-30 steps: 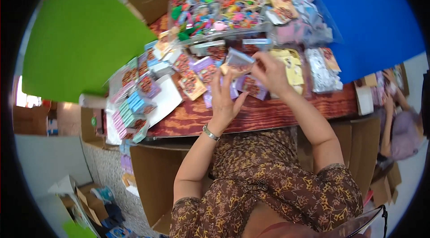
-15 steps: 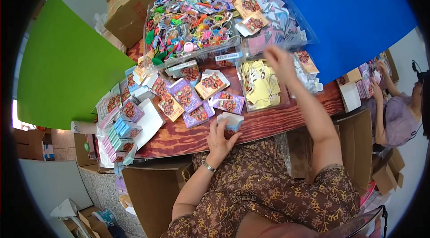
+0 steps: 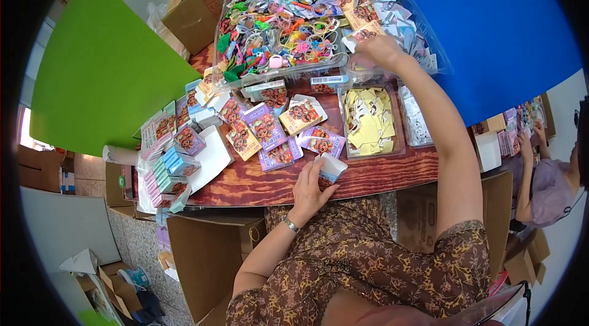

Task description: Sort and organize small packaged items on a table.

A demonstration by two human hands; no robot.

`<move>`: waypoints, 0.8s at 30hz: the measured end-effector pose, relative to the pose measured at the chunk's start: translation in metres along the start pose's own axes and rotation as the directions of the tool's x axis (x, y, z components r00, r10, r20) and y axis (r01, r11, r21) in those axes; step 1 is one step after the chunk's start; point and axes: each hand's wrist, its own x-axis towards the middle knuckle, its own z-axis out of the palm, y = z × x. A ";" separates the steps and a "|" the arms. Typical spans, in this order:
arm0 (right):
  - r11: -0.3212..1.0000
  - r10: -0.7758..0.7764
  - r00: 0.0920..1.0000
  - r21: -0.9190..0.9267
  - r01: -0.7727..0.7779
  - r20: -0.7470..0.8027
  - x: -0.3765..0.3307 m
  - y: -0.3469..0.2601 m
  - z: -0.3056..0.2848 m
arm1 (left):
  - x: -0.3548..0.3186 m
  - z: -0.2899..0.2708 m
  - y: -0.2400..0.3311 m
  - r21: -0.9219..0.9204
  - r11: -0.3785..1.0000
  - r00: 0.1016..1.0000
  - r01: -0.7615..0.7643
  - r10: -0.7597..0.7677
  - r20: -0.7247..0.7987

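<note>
My left hand [image 3: 311,193] grips a small open-topped carton [image 3: 332,169] at the table's near edge. Its flaps stand up and its printed side is partly covered by my fingers. My right hand [image 3: 380,53] reaches over the right part of a clear plastic bin [image 3: 279,76], above small cards [image 3: 408,37] and beside a yellow-orange carton [image 3: 367,32]. Its fingertips are blurred, so what they hold, if anything, does not show. Several purple cartons [image 3: 264,127] and an orange one [image 3: 303,114] lie left of a clear tray of yellow paper pieces [image 3: 368,120].
The bin's left part holds tangled colourful trinkets [image 3: 276,28]. Pastel cartons [image 3: 178,163] are stacked at left. A green panel [image 3: 104,74] and a blue panel [image 3: 491,31] flank the table. A cardboard box [image 3: 211,0] stands behind; another person [image 3: 546,185] works at right.
My right hand has gone from above the yellow paper tray to the cards in the bin. The left hand still holds the carton. The whole view has shifted slightly.
</note>
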 end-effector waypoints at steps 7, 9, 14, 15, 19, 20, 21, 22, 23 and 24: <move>0.917 0.202 0.802 0.397 0.047 -0.562 -0.069 -0.030 0.000 | 0.006 0.000 0.000 0.018 1.000 0.999 0.012 -0.011 -0.044; 0.469 0.406 0.828 0.866 0.173 -0.386 -0.108 -0.072 0.000 | 0.013 0.000 0.003 0.034 0.999 0.995 -0.005 0.009 -0.098; 0.387 0.409 0.833 0.897 0.211 -0.373 -0.165 -0.174 0.034 | 0.020 0.001 0.005 0.022 1.000 0.994 -0.003 0.006 -0.110; 0.370 0.432 0.822 0.904 0.214 -0.371 -0.168 -0.185 0.033 | 0.019 0.002 0.006 0.032 0.999 0.993 0.016 -0.012 -0.118; 0.584 0.296 0.786 0.754 0.301 -0.543 -0.172 -0.187 0.046 | 0.019 -0.004 0.007 0.021 0.998 0.992 0.051 -0.048 -0.120; 0.637 0.245 0.797 0.712 0.297 -0.552 -0.174 -0.185 0.045 | 0.018 -0.004 0.007 0.019 0.999 0.992 0.048 -0.046 -0.119; 0.641 0.251 0.797 0.711 0.289 -0.550 -0.176 -0.185 0.045 | 0.018 -0.004 0.008 0.017 0.999 0.992 0.051 -0.049 -0.118; 0.660 0.227 0.811 0.697 0.280 -0.540 -0.177 -0.187 0.045 | 0.017 -0.003 0.009 0.013 0.999 0.992 0.052 -0.050 -0.116; 0.680 0.204 0.824 0.682 0.269 -0.529 -0.178 -0.189 0.045 | 0.015 -0.004 0.009 0.004 0.999 0.993 0.042 -0.042 -0.112; 0.689 0.213 0.823 0.678 0.256 -0.526 -0.178 -0.192 0.048 | 0.014 -0.004 0.009 0.062 0.998 0.993 -0.003 0.010 -0.115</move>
